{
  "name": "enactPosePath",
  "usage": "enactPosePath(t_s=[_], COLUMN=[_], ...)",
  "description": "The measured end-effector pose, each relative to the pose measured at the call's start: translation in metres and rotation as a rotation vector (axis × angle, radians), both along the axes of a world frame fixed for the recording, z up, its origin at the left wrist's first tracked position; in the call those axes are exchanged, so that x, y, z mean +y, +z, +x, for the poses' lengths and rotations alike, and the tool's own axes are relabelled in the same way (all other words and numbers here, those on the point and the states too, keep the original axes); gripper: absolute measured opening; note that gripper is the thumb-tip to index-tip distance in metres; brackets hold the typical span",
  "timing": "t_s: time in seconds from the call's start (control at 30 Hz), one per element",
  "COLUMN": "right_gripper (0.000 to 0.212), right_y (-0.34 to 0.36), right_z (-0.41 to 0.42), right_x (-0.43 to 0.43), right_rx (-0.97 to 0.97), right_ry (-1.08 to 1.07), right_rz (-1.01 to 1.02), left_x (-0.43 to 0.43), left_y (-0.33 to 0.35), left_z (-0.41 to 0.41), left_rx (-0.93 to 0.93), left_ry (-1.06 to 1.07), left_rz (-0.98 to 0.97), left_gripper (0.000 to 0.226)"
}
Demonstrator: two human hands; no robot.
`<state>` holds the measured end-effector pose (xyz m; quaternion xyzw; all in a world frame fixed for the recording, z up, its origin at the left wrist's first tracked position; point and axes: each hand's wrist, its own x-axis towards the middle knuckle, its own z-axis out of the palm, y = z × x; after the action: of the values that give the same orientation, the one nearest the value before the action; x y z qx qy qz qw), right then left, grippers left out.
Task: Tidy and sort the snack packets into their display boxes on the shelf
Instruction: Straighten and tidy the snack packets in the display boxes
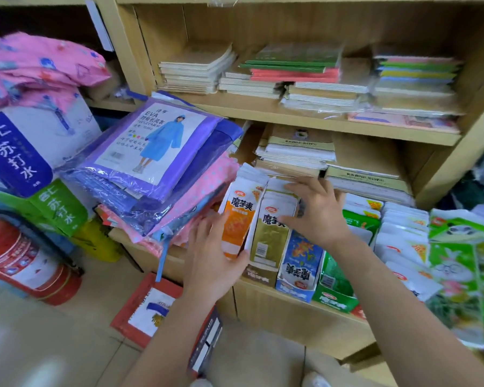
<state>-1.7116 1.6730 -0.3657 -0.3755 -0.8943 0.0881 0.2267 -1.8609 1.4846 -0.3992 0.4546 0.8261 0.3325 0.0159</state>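
A row of orange snack packets [239, 219] and a row of gold snack packets [271, 236] stand side by side on the lower shelf. My left hand [211, 255] lies flat against the front and left side of the orange row, fingers straight. My right hand [316, 210] rests over the top and right side of the gold row, its fingers bent round the packets' edges. A blue display box [299, 266] and a green display box [334, 289] stand just right of the gold row. White packets [403, 236] fill further rows to the right.
Packed raincoats [157, 152] lie piled left of the snacks, overhanging the shelf edge. Notebook stacks [296, 152] fill the shelf behind and above. Green snack bags [464, 269] hang at right. Soda-water cartons [25, 152], a red tin [31, 263] and a flat box [151, 308] occupy the floor.
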Motion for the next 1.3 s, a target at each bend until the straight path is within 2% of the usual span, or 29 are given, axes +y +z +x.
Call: enactPosePath(t_s=[0.07, 0.17, 0.27, 0.47, 0.57, 0.63, 0.77, 0.83, 0.93, 1.07, 1.23, 1.3], right_gripper=[0.091, 0.101, 0.094, 0.07, 0.062, 0.066, 0.082, 0.076, 0.057, 0.034, 0.047, 0.044], right_y=[0.002, 0.003, -0.002, -0.008, -0.005, -0.001, 0.017, 0.023, 0.022, 0.014, 0.013, 0.012], right_z=[-0.003, -0.014, -0.023, -0.022, -0.022, -0.018, 0.001, 0.019, 0.048, 0.063, 0.05, 0.044], right_x=[-0.003, -0.009, -0.009, 0.007, 0.009, 0.012, 0.017, 0.018, 0.02, 0.021, 0.002, -0.003], right_rx=[-0.124, -0.217, -0.169, 0.082, 0.107, 0.055, 0.027, 0.108, 0.158, -0.003, -0.423, -0.499], right_ry=[-0.007, -0.052, -0.097, -0.138, -0.121, -0.083, 0.127, 0.151, 0.07, -0.02, -0.078, -0.115], right_rz=[0.0, 0.045, 0.105, 0.138, 0.133, 0.085, -0.176, -0.224, -0.115, 0.06, 0.091, 0.061], left_x=[0.001, 0.005, 0.008, 0.007, 0.007, 0.007, 0.009, 0.009, 0.01, 0.017, 0.024, 0.026], left_y=[0.005, -0.002, -0.007, -0.013, -0.013, -0.012, -0.011, -0.008, -0.002, 0.0, -0.009, -0.01], left_z=[0.012, 0.021, 0.023, 0.02, 0.019, 0.02, 0.018, 0.02, 0.028, 0.042, 0.059, 0.062], left_rx=[0.066, 0.131, 0.121, 0.135, 0.151, 0.146, 0.119, 0.113, 0.111, 0.207, 0.237, 0.24], left_ry=[-0.065, -0.101, -0.099, -0.106, -0.112, -0.106, -0.109, -0.105, -0.079, -0.182, -0.321, -0.334], left_rz=[-0.084, -0.17, -0.181, -0.176, -0.174, -0.172, -0.187, -0.184, -0.102, 0.035, -0.104, -0.164], left_gripper=[0.091, 0.097, 0.099, 0.091, 0.087, 0.085, 0.085, 0.086, 0.085, 0.074, 0.06, 0.059])
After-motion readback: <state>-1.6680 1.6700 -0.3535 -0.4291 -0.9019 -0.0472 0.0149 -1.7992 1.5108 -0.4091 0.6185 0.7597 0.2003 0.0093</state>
